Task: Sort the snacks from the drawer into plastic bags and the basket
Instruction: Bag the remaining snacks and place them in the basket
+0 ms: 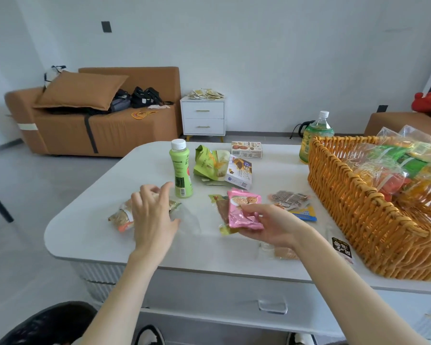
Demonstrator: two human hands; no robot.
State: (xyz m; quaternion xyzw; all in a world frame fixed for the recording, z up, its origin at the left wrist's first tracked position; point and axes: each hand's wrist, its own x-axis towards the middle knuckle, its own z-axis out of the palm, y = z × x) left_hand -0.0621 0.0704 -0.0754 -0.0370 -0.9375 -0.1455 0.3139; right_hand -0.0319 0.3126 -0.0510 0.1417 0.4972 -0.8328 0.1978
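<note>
My right hand holds a pink snack packet just above the white table, with a brown-and-green packet under it. My left hand rests with spread fingers on a clear plastic bag that holds wrapped snacks. An orange wicker basket stands at the right, filled with bagged snacks. Loose on the table lie a small grey packet, a blue-yellow packet and a black packet. The drawer under the tabletop looks closed.
A green drink bottle stands beside my left hand. Behind it lie a green pouch, a white-purple box and a cookie box. A large tea bottle stands behind the basket. A brown sofa and white nightstand are beyond.
</note>
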